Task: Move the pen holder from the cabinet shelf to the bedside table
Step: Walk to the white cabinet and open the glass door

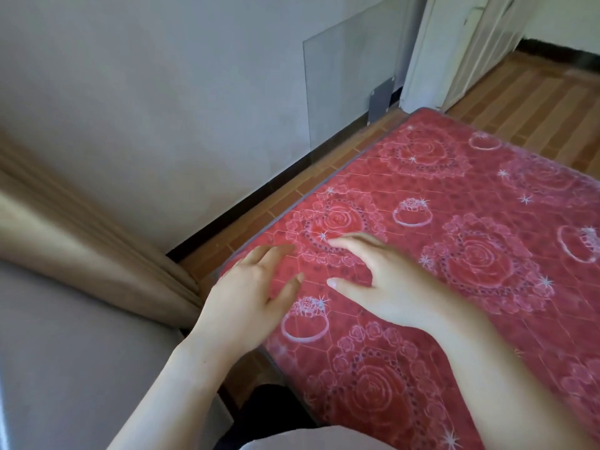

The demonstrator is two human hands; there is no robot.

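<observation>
Hands over red mattress point(487, 196): left hand point(248, 292), right hand point(394, 287).

We are in a home bedroom: a red rose-patterned mattress point(454, 222) fills the near right, and a beige curtain point(81, 228) hangs at the left. Beyond the bed we see wood-patterned flooring point(526, 92), a plain grey wall point(162, 92) and a white door point(454, 43) at the far right.

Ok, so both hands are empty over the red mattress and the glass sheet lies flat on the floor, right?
Not quite: in the head view the glass sheet stands upright against the wall, not flat. The left hand and right hand are indeed empty over the red mattress.
</observation>
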